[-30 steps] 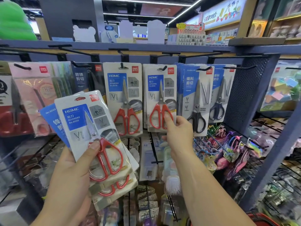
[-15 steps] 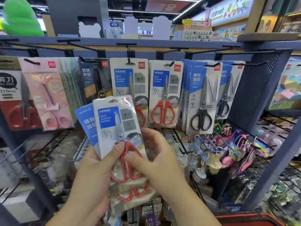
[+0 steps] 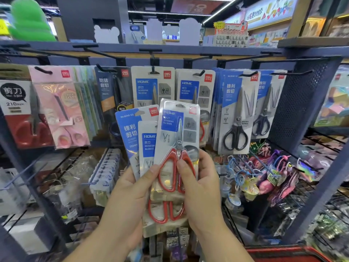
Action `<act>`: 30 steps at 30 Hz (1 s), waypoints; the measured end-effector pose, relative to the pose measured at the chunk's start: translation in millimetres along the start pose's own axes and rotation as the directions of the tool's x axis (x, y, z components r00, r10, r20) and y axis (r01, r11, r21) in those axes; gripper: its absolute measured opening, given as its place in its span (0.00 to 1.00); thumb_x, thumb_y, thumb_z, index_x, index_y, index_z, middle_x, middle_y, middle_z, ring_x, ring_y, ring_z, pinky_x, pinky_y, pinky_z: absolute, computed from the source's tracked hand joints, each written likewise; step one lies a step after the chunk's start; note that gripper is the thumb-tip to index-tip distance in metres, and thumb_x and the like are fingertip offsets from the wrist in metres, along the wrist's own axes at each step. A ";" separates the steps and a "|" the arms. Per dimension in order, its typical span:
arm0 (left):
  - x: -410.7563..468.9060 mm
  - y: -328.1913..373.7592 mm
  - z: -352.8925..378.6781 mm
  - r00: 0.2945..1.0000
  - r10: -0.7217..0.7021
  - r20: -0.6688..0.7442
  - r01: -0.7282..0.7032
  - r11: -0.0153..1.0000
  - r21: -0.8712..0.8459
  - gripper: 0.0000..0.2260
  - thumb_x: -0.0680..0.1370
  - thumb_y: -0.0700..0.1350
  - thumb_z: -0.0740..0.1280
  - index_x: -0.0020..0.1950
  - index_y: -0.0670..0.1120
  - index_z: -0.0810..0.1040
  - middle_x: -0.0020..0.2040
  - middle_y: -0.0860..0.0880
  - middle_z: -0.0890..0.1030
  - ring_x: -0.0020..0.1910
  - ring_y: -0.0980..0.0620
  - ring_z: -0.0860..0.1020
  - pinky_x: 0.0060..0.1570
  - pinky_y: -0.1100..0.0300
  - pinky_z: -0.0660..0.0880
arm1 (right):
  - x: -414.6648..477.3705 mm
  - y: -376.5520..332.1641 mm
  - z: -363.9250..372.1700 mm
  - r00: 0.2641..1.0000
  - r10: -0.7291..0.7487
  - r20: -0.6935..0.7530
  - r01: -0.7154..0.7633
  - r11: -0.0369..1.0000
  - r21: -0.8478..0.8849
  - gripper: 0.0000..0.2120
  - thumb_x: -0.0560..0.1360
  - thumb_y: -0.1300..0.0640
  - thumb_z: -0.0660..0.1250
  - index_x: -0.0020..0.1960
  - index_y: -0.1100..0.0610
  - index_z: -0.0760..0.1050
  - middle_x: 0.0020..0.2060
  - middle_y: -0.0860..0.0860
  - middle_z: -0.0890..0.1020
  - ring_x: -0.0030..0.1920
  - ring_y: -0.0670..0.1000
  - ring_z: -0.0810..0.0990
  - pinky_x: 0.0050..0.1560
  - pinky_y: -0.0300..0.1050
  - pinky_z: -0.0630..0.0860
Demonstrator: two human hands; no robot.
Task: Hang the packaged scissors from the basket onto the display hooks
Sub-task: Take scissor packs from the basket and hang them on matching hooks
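My left hand [image 3: 130, 201] holds a fanned stack of packaged scissors [image 3: 143, 148], a blue-carded pack at the back and red-handled packs in front. My right hand [image 3: 200, 188] pinches the front red-handled pack [image 3: 177, 140], thumb on its face, and lifts it a little above the stack. Behind them, black display hooks [image 3: 154, 69] carry hanging red-handled packs [image 3: 149, 86] and black-handled packs [image 3: 236, 114]. The red basket [image 3: 283, 252] shows only as a rim at the bottom right.
Pink scissors packs [image 3: 60, 110] and a black and red pack [image 3: 17, 112] hang at the left. Colourful keychains [image 3: 264, 174] hang on lower hooks at the right. A perforated dark side panel [image 3: 302, 103] bounds the rack, and long empty hook arms [image 3: 105, 53] stick out above.
My right hand left the hanging red-handled pack, came down to the stack in my left hand and took hold of the front pack. The stack has risen towards the hooks.
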State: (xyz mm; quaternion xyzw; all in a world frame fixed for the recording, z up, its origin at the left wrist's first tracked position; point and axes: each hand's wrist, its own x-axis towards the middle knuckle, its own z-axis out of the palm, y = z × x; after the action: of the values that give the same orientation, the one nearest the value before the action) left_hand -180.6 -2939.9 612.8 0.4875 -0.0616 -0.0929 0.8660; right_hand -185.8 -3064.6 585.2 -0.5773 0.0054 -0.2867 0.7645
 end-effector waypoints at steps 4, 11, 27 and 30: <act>-2.9 0.1 4.6 0.999 0.032 -0.013 -0.032 0.999 -0.025 0.15 0.78 0.41 0.67 0.65 0.45 0.83 0.56 0.45 0.88 0.52 0.49 0.88 0.40 0.59 0.84 | -1.6 -1.6 0.0 1.000 -0.007 -0.006 0.007 0.997 0.077 0.19 0.72 0.52 0.76 0.61 0.51 0.77 0.51 0.51 0.88 0.53 0.53 0.87 0.51 0.47 0.83; 2.2 4.8 2.1 0.987 0.115 -0.114 -0.111 0.993 0.040 0.11 0.85 0.40 0.63 0.62 0.48 0.83 0.53 0.50 0.89 0.48 0.56 0.88 0.37 0.67 0.81 | 6.2 -5.8 -12.4 0.994 -0.056 -0.090 0.070 0.986 0.149 0.13 0.71 0.52 0.73 0.54 0.41 0.79 0.52 0.50 0.86 0.51 0.51 0.85 0.46 0.43 0.83; 16.9 19.6 -9.9 0.941 0.315 -0.126 -0.280 0.931 0.234 0.12 0.85 0.41 0.64 0.65 0.49 0.82 0.58 0.52 0.88 0.58 0.50 0.86 0.61 0.48 0.80 | 61.6 -47.5 -37.5 0.988 -0.133 0.085 0.139 0.988 -0.072 0.07 0.82 0.57 0.68 0.54 0.45 0.78 0.52 0.50 0.87 0.51 0.51 0.87 0.46 0.48 0.85; 17.2 20.5 -9.3 0.940 0.318 -0.124 -0.283 0.930 0.234 0.12 0.85 0.42 0.64 0.66 0.49 0.82 0.59 0.51 0.88 0.59 0.49 0.86 0.65 0.44 0.77 | 71.6 -45.0 -34.9 0.988 -0.144 0.055 0.149 0.984 -0.101 0.07 0.82 0.56 0.69 0.54 0.44 0.80 0.52 0.52 0.87 0.50 0.52 0.86 0.50 0.50 0.83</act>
State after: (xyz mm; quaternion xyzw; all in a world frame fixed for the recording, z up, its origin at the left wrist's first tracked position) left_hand -160.0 -2925.5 625.7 0.5680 -0.0757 0.0875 0.8149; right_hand -157.3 -3134.7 636.5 -0.6221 -0.0401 -0.3275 0.7100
